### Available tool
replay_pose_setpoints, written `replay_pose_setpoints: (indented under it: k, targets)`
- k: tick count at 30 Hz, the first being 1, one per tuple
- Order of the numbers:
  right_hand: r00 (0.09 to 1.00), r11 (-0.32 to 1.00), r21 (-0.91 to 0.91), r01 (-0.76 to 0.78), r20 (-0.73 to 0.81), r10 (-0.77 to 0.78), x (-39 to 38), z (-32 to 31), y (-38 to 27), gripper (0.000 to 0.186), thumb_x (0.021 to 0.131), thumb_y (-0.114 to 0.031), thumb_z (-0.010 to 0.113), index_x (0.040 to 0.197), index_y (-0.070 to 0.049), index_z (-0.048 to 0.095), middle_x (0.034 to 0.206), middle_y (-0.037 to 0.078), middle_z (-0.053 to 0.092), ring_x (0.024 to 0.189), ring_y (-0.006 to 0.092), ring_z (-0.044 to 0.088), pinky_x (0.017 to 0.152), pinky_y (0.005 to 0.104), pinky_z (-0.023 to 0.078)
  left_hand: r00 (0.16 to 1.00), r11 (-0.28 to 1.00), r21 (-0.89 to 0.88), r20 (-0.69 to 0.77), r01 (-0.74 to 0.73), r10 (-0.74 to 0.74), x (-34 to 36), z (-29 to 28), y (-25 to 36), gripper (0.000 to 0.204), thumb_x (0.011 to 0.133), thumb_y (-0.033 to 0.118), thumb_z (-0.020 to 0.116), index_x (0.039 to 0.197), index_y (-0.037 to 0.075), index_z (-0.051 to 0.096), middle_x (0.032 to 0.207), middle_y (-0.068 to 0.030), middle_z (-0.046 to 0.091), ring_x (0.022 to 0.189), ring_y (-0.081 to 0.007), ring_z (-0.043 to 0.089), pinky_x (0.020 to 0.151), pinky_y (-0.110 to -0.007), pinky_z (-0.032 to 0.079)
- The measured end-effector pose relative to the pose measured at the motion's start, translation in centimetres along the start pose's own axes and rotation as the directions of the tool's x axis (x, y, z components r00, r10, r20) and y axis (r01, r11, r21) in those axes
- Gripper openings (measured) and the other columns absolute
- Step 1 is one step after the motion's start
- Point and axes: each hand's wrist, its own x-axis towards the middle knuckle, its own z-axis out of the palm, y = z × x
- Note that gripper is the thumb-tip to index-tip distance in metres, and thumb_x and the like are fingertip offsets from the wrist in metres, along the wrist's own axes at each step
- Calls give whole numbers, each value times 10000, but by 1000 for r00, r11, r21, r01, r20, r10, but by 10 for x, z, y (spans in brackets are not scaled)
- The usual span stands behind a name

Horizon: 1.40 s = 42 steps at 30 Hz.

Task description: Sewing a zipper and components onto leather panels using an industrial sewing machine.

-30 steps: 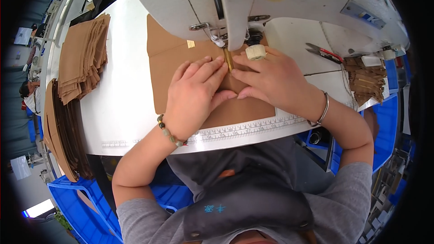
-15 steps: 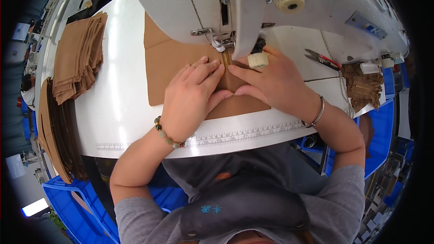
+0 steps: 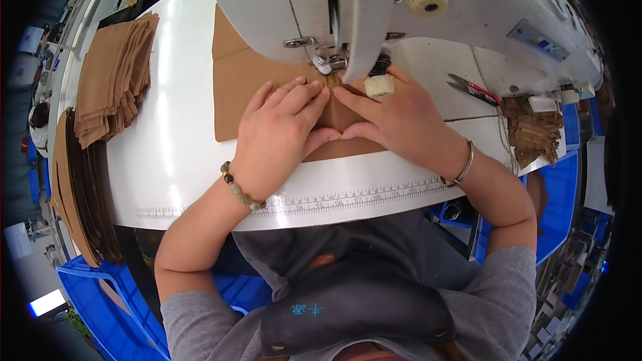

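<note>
under the sewing machine head [image 3: 348, 7], the left hand [image 3: 281, 134] and right hand [image 3: 394, 120] lay flat, fingertips together, pressing the brown fabric piece [image 3: 234, 87] on the white table [image 3: 167, 154]. stitching looked underway; a stack of brown pieces [image 3: 114, 73] waited unsewn.

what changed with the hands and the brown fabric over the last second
Little changed. Both hands, left hand and right hand, edged slightly toward the needle of the white sewing machine, feeding the flat brown fabric piece along. Both stay pressed flat on it, fingertips meeting at the presser foot. The stack of brown pieces stayed put.
</note>
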Motion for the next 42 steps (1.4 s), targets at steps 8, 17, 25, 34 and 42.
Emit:
replay_pose_setpoints:
  k: [8,17,25,34,42]
  targets:
    - [999,999,27,-22,-24,22,1,0,3,500,765,-362,817,1159,-73,711,1233,60,675,1245,273,596,1117,470,442,1000,1000,0,-18,-1,1,2,3,-4,566,825,385,777,1251,17,717,1295,-82,689,1278,-277,619,1033,-410,480]
    - [998,990,120,-68,-4,69,4,-1,7,409,815,-343,806,1098,-57,733,1210,86,683,1189,296,617,1116,479,434,1000,999,31,-14,17,-17,2,3,-6,570,851,394,760,1304,53,703,1290,-56,691,1180,-244,649,1066,-430,470]
    - [924,394,872,-291,148,354,3,-10,24,345,875,-337,791,1057,-47,751,978,121,727,878,302,670,1111,496,419,999,997,76,-28,23,-21,-4,7,0,576,854,468,735,1299,104,707,1327,-36,679,1244,-237,625,1113,-506,445]
    - [998,996,75,-40,-50,44,-1,1,5,381,869,-370,771,1133,-97,751,1211,67,721,1248,279,607,1173,533,375,999,997,66,-24,36,-34,-3,5,1,616,806,495,761,1289,114,722,1324,-27,685,1231,-242,638,1104,-520,452]
    - [997,995,83,-57,-39,61,1,3,10,426,869,-365,762,1216,-121,719,1269,65,701,1307,277,582,1172,539,378,999,997,75,-38,30,-27,3,6,-3,598,814,492,763,1261,96,734,1317,-42,692,1260,-268,630,1089,-497,455]
